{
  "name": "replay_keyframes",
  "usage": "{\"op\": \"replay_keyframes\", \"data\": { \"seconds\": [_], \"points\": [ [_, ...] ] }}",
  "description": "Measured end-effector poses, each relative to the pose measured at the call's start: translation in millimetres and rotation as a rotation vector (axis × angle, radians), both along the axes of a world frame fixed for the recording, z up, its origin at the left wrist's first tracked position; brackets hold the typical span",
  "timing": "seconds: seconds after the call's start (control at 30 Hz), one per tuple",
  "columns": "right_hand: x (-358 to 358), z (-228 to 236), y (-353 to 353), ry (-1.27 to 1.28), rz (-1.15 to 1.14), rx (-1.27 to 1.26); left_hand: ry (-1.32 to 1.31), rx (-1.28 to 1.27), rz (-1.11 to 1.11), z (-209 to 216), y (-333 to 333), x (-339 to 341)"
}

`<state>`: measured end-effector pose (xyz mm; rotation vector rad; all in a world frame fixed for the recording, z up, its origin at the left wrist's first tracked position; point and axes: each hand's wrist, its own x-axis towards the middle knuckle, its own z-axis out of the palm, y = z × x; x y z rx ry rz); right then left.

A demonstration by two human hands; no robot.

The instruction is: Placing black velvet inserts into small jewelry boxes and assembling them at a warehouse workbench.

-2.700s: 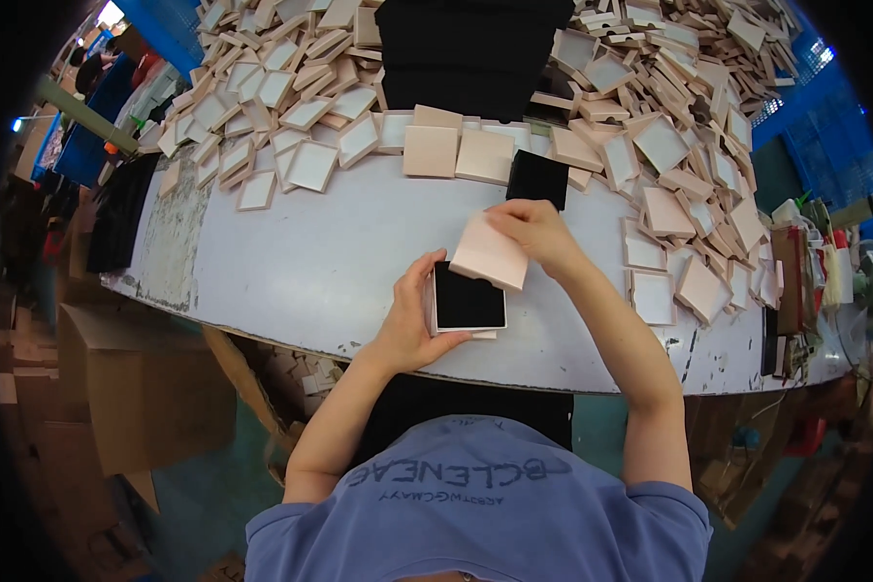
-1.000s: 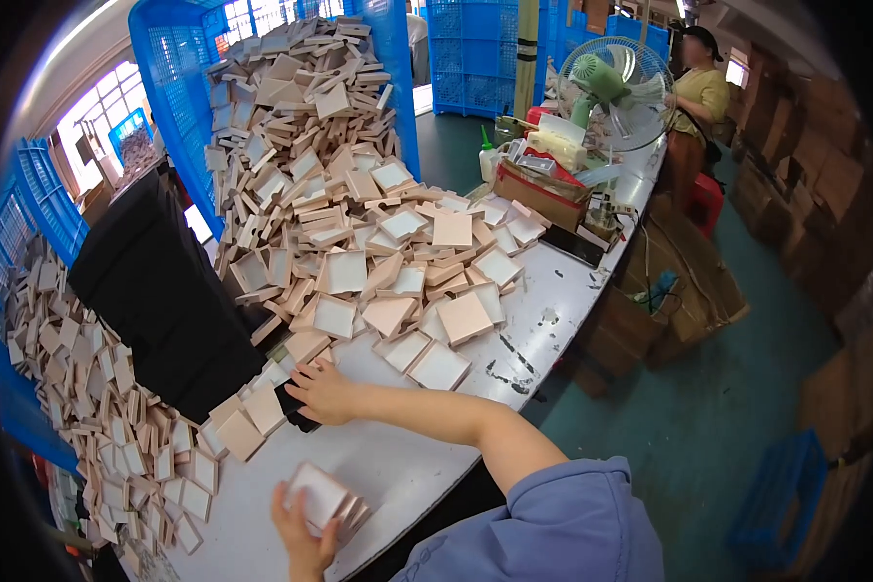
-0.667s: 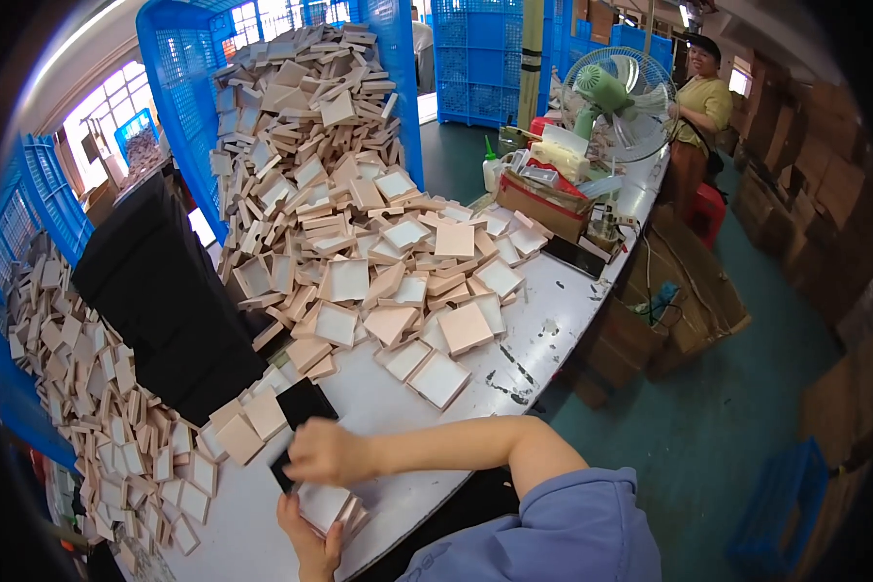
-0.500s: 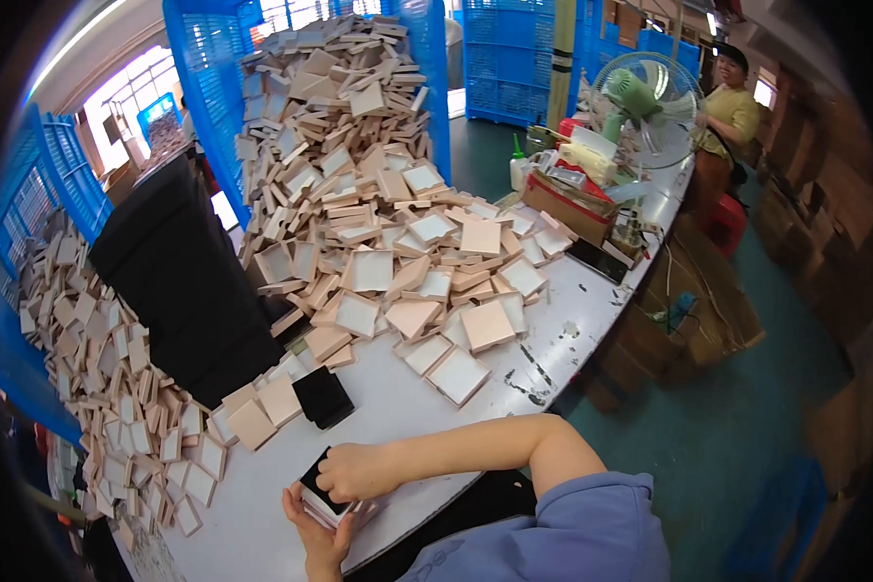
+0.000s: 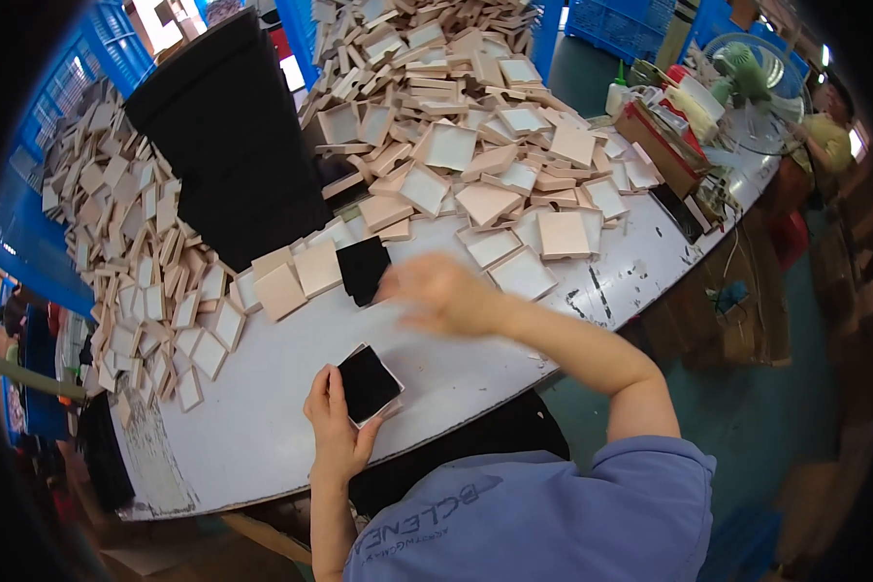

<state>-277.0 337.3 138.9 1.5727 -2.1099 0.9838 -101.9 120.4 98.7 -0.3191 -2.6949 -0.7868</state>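
Observation:
My left hand (image 5: 334, 417) is closed around a small square cardboard box (image 5: 399, 395) near the table's front edge. A black foam pad (image 5: 368, 382) covers the box's top face. Farther off, my right hand (image 5: 446, 294) is smeared by motion, its fingers beside a small stack of black pads (image 5: 361, 271). Whether those fingers touch or hold a pad cannot be made out. Just left of that stack lie pale pink box parts (image 5: 279, 293), flat on the table.
A large heap of pale box parts (image 5: 451, 145) covers the back of the white table (image 5: 252, 417); another heap (image 5: 126, 223) lies at left. Between them rises a tall black stack (image 5: 238, 136). At the right stand a red-brown box (image 5: 655, 145), a fan (image 5: 752, 73) and another person (image 5: 824, 145).
My right hand has left the box and moved forward to the black pads. My left hand still holds the box, its black top now uncovered. The view has shifted.

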Motion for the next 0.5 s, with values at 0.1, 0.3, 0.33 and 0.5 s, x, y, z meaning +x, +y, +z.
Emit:
{"op": "replay_keyframes", "data": {
  "seconds": [0.1,0.3,0.33,0.5],
  "points": [
    [-65.2,-21.1,53.3,0.018,-0.631,0.090,-0.051,0.039,0.051,3.4,5.1,8.0],
    [-92.9,-57.8,95.4,0.130,-0.991,0.261,0.049,0.071,0.058,-6.9,2.7,7.6],
    [-88.0,-53.7,91.1,0.184,-0.917,0.233,0.051,0.083,0.059,-7.1,3.2,6.9],
    [-49.0,-33.5,45.1,0.089,-0.567,0.169,0.067,0.123,0.031,-6.4,3.0,4.3]
  ]
}}
